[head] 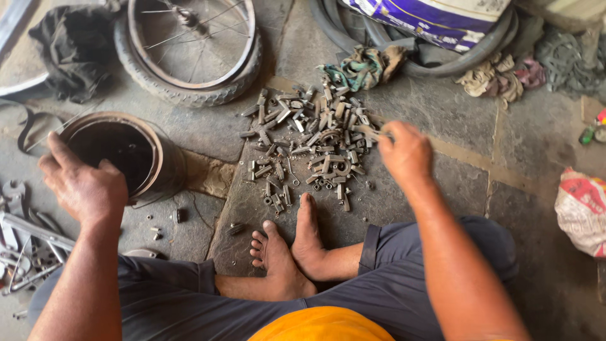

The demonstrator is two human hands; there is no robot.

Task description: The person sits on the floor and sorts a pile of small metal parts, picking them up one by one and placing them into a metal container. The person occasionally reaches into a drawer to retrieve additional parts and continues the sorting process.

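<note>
Dozens of small rusty metal parts (309, 142), bolts, nuts and curved clips, are lying in a loose heap on the stone floor (442, 113) just ahead of the person's bare feet (293, 243). The right hand (407, 151) is hovering at the heap's right edge, its fingers pinched together on 1 slim metal piece (369, 131). That piece is blurred, but its long axis seems to be running roughly level across the view, its free end pointing left toward the heap.

The left hand (82, 183) is resting on the near rim of a dark round tin (126, 158), fingers curled over the edge and the thumb lying along the rim; the tin is sitting well apart from the heap, to its left.

Risks, as a judgement: the pinch on the slim piece looks light, so it could be slipping out and vanishing among the lookalike parts; the toes are sitting almost against the heap and could be scattering pieces; the tin could be tipping if the hand leans on its rim.

Farther out, 1 small wheel (189, 44) with a tyre is lying beyond, rags (363, 66) and spanners (25, 233) around.
</note>
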